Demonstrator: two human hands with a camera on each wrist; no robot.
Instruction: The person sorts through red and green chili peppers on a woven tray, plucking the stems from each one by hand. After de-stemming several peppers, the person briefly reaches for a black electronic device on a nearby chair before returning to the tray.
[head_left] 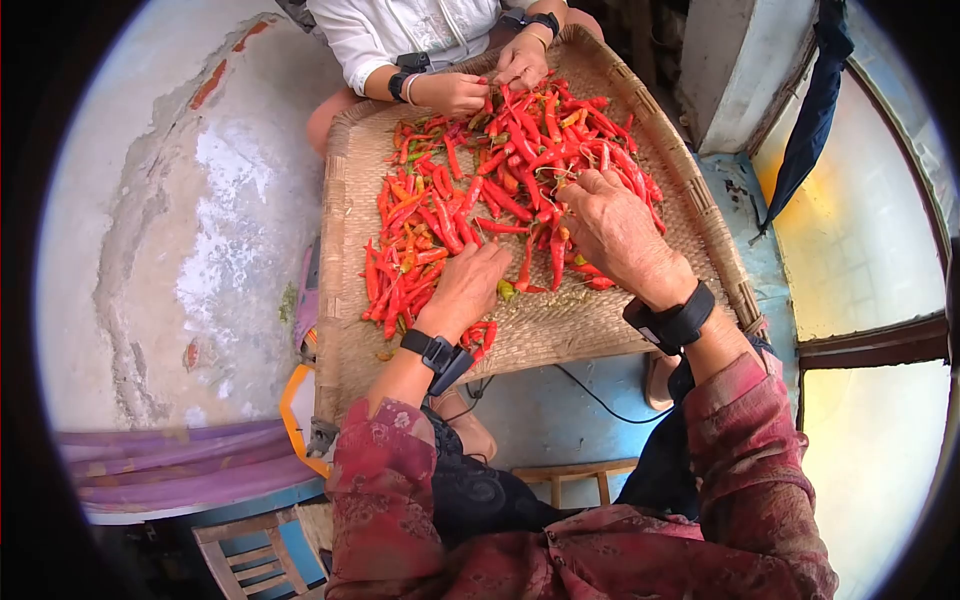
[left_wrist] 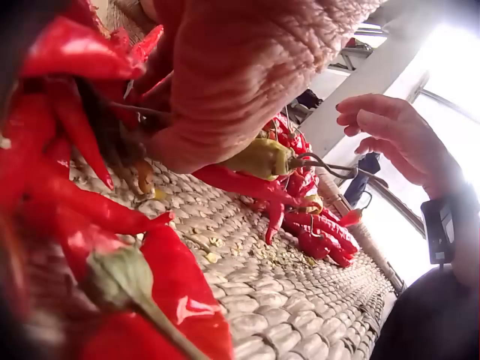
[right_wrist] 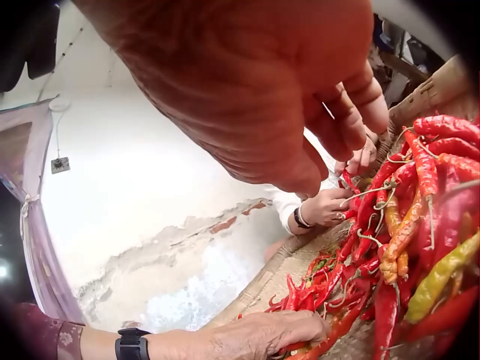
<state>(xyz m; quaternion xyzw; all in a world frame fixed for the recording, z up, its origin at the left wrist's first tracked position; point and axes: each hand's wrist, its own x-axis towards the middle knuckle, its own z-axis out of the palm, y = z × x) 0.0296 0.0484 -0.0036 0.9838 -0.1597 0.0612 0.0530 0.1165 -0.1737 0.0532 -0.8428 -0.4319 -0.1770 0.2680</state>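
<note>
A wide woven tray holds a heap of red chilies with green stems. My left hand lies palm down on the near edge of the heap, its fingers resting on chilies. Under it in the left wrist view sits a yellow-green chili. My right hand hovers over the right side of the heap with loosely bent fingers and nothing in them. Both wrists carry black bands.
A second person in white sits at the tray's far end, their hands working in the chilies. Bare concrete floor lies left. A purple cloth, a wooden stool and a cable are near me.
</note>
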